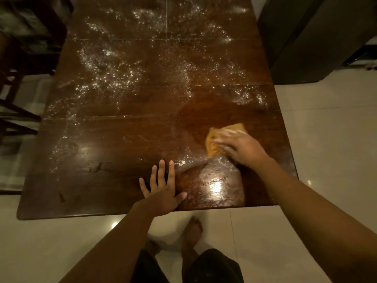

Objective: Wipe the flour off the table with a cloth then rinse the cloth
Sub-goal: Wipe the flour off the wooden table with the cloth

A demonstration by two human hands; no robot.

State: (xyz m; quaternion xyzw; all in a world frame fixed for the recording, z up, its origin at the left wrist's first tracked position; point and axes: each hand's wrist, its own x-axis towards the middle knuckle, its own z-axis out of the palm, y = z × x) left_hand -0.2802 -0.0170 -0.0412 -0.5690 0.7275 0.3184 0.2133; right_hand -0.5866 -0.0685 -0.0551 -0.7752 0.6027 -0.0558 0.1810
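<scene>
Yellow cloth (214, 139) under right hand (242, 148), fingers flat pressing it, near-right on floured table (102, 180); left hand (163, 188) flat, open, just left.

A yellow-orange cloth (216, 139) lies on the dark brown wooden table (114, 135), speckled with white flour (106, 72); the floor (326, 139) is pale cream.

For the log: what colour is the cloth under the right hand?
Yellow-orange; the cloth shows best in the head view.
</scene>
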